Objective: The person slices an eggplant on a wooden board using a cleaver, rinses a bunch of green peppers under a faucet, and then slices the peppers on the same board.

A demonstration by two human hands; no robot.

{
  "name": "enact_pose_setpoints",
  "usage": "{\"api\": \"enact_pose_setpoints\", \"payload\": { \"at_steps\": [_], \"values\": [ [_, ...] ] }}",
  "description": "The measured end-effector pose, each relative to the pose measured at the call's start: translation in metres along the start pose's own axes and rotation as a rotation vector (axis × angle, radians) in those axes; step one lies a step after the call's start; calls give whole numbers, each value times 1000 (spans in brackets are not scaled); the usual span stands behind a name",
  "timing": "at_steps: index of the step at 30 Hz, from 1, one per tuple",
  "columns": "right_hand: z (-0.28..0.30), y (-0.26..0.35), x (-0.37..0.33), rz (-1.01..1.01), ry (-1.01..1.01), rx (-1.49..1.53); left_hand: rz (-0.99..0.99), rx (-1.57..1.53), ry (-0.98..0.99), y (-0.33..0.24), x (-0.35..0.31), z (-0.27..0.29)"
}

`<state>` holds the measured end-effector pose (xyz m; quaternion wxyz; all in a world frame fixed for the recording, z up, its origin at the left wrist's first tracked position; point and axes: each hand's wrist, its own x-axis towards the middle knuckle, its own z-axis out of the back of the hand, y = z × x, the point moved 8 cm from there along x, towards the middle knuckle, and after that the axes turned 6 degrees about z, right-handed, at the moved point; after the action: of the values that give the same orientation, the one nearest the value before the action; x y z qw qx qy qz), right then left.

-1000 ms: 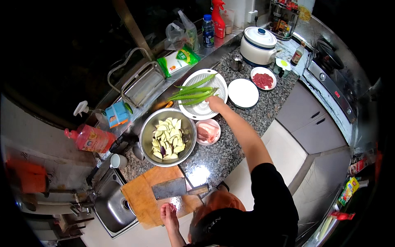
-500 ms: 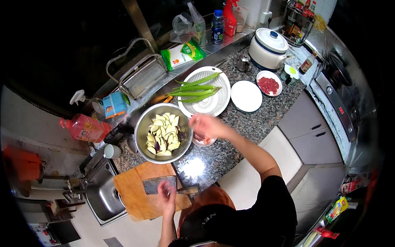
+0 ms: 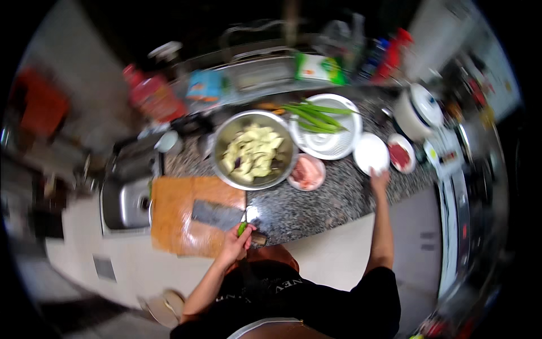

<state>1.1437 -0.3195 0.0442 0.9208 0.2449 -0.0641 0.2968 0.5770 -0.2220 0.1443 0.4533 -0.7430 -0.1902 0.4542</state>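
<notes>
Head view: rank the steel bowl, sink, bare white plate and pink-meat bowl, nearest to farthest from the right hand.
1. White plate, right hand at its near rim.
2. Pink-meat bowl, to the hand's left.
3. Steel bowl, farther left.
4. Sink, far left, past the cutting board.

The board [image 3: 172, 206] is wood with a slight sheen, the cleaver [image 3: 214, 213] on it dull grey metal with a wooden handle [image 3: 258, 239]. Bowl [image 3: 220, 141] and sink [image 3: 127, 198] are smooth, shiny metal; the counter [image 3: 316, 209] looks like polished speckled stone. The colander [image 3: 339, 141] appears plastic, the plate [image 3: 371, 151] smooth, the shirt [image 3: 339, 299] matt cloth.
</notes>
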Motion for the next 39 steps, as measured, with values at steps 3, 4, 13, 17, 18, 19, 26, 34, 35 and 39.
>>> {"api": "enact_pose_setpoints", "payload": {
  "at_steps": [3,4,13,17,18,19,26,34,35,39],
  "values": [
    [-47,-18,-17,-489,76,516,-25,-150,-138,24,-26,48],
    [-50,-34,-12,-435,10,565,-17,-215,-153,25,-30,52],
    [-44,-33,-1,-663,262,883,-114,-553,-371,54,-64,96],
    [-9,-2,-13,-639,222,1077,-101,-590,-385,61,-67,109],
    [0,-1,-20,-621,175,1094,-101,-576,-386,62,-70,113],
    [12,1,-32,-603,122,1111,-102,-559,-381,62,-70,118],
    [92,44,-195,-398,-35,1079,-93,-484,-296,65,-80,156],
    [14,153,-360,-507,363,1038,-89,-486,-315,85,-140,254],
    [12,158,-368,-500,335,1028,-97,-511,-341,89,-151,271],
    [-14,175,-374,-476,329,1031,-156,-442,-420,91,-188,329]
  ]
}}
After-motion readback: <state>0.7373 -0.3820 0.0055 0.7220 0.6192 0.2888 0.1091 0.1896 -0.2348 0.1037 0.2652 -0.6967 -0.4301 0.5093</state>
